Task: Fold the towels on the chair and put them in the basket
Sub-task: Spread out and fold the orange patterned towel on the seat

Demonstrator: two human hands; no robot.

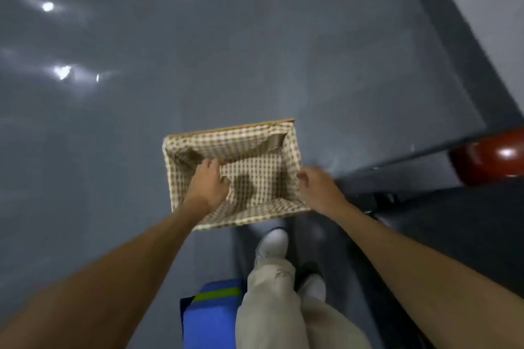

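Basket (232, 133) in both hands, empty, no towels in view yet.
L hand (208, 184) fingers curl into the liner by the left wall, R hand (317, 187) fingers pinch the right rim, over the floor (113, 150). Tip: keep it level, set down flat, opening up.

Glossy grey floor (283, 51) bears white shoes (272, 244), a blue box (209, 317) and, at right, a red-brown round thing (490, 161); whether the basket (226, 133) touches it is unclear.
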